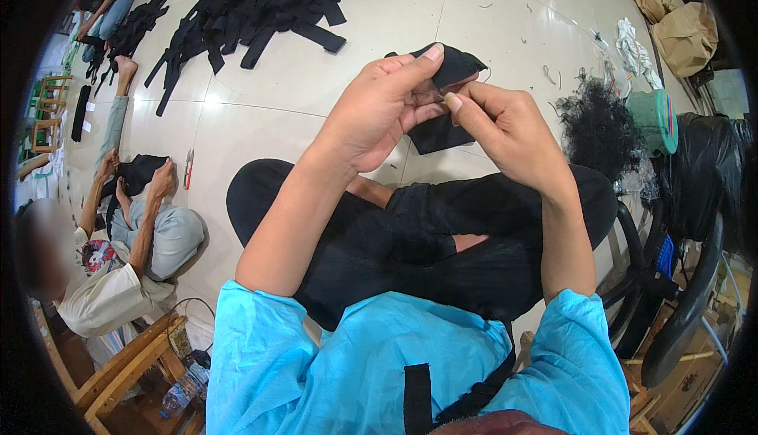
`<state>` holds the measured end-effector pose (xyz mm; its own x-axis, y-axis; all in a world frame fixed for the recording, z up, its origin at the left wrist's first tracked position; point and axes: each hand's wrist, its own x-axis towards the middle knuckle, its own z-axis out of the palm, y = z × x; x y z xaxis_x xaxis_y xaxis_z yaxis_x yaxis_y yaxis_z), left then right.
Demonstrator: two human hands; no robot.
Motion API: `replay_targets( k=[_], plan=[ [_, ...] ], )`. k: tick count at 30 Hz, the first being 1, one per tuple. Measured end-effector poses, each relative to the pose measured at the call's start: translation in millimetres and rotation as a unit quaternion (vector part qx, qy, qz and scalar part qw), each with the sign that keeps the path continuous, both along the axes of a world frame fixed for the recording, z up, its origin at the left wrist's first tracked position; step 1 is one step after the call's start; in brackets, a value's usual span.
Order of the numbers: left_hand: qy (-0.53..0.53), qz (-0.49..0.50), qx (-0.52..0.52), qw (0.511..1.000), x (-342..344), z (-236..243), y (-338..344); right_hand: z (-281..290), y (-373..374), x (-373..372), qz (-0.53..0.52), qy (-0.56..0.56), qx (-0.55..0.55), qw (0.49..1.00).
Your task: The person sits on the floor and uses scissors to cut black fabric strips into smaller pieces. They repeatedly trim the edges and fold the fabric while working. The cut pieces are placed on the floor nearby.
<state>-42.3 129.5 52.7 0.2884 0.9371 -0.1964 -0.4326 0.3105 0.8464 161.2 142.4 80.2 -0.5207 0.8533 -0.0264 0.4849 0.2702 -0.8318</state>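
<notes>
My left hand (379, 103) is closed around a piece of black cloth (460, 61), thumb on top, holding it up in front of my crossed legs. Part of the black cloth (439, 136) hangs below my fingers. Close beside it, my right hand (509, 123) pinches thumb against forefinger at the cloth's edge, on what looks like a thin thread (444, 96). A fine dark loop of thread sticks out near the right fingers. My palm and fingers hide much of the cloth.
A large heap of black fabric strips (260, 9) lies ahead on the tiled floor. Red-handled snips (188, 168) lie left. A tangle of black thread scraps (600, 127), a green container (654, 121) and a black plastic bag (703, 174) are right. Another person holds black cloth (142, 173) at left.
</notes>
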Motion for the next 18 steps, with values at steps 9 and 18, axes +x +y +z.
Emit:
replay_targets(
  k=[9, 18],
  plan=[
    [-0.011, -0.007, 0.001, 1.0, 0, -4, -2, -1, 0, 0, 0.002, -0.007, 0.016, 1.0],
    [-0.004, 0.007, 0.021, 1.0, -3, 0, 5, 12, 9, 35, 0.211, 0.11, -0.196, 0.951]
  ],
)
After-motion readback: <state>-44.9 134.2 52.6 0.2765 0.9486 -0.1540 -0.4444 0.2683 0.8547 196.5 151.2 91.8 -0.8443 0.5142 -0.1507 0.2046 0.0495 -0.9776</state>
